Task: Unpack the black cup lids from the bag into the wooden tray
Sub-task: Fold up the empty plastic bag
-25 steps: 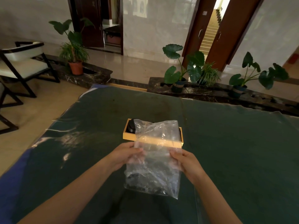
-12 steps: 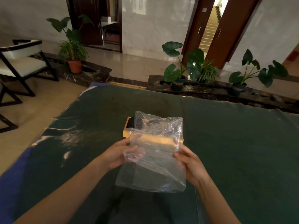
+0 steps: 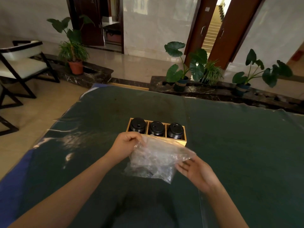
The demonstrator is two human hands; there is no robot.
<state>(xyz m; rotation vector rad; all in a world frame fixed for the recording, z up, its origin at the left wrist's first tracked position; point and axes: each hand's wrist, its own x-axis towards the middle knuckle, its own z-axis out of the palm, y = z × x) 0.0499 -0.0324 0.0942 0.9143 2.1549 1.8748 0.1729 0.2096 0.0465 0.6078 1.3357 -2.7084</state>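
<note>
A wooden tray with three compartments stands in the middle of the dark green table. Each compartment holds a stack of black cup lids. Just in front of the tray, a crumpled clear plastic bag hangs low over the table. My left hand pinches the bag's upper left corner. My right hand is at the bag's right edge with fingers spread, palm up, touching the plastic. The bag looks nearly flat; something small and dark shows through near its bottom.
The table has a glossy plastic cover. Potted plants line a dark stone ledge beyond the far edge. A chair stands at the left on the tiled floor.
The bag has dropped from in front of the tray and crumpled, uncovering all three lid stacks. My right hand has loosened its hold and opened; my left hand still grips the bag.
</note>
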